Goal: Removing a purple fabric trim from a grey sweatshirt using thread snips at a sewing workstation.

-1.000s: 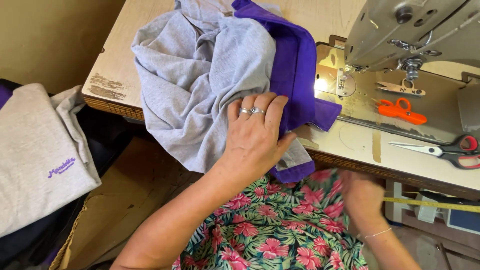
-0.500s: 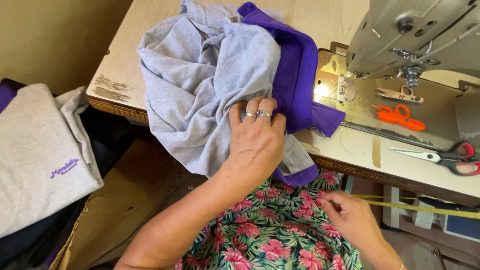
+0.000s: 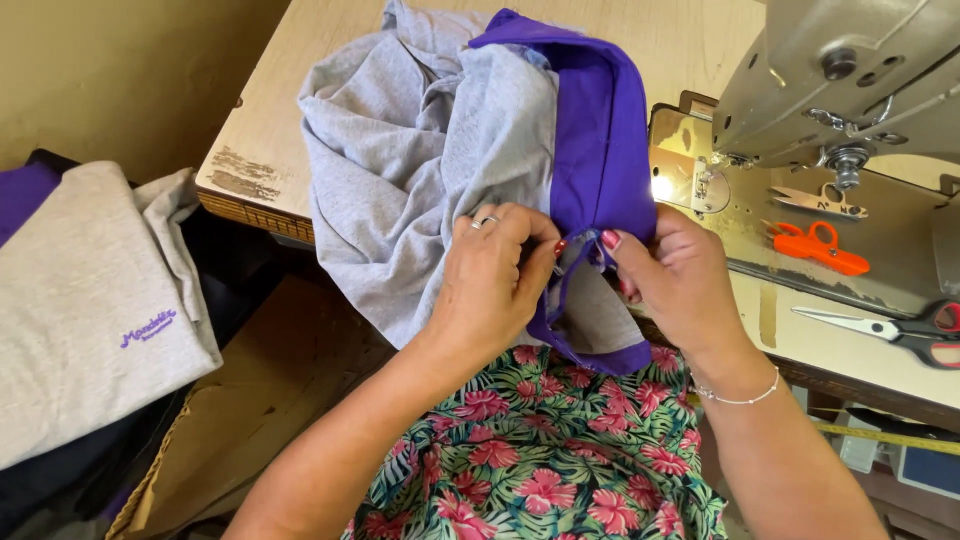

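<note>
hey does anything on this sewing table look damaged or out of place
Yes: the wooden table has a worn patch near its left front edge, where the surface has peeled, and the edge below looks frayed. The grey and purple garment is bunched, but both hands hold it. Nothing has spilled.

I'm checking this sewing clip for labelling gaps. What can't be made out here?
All from the head view:
- Seam spot between the left hand and right hand: covered by fingertips and purple trim.
- Sewing machine needle: hidden under its head.
- Black-handled scissors: cut by the right edge.
- Folded grey garment: cut by the left edge; its small embroidery is too small to make out.
</note>
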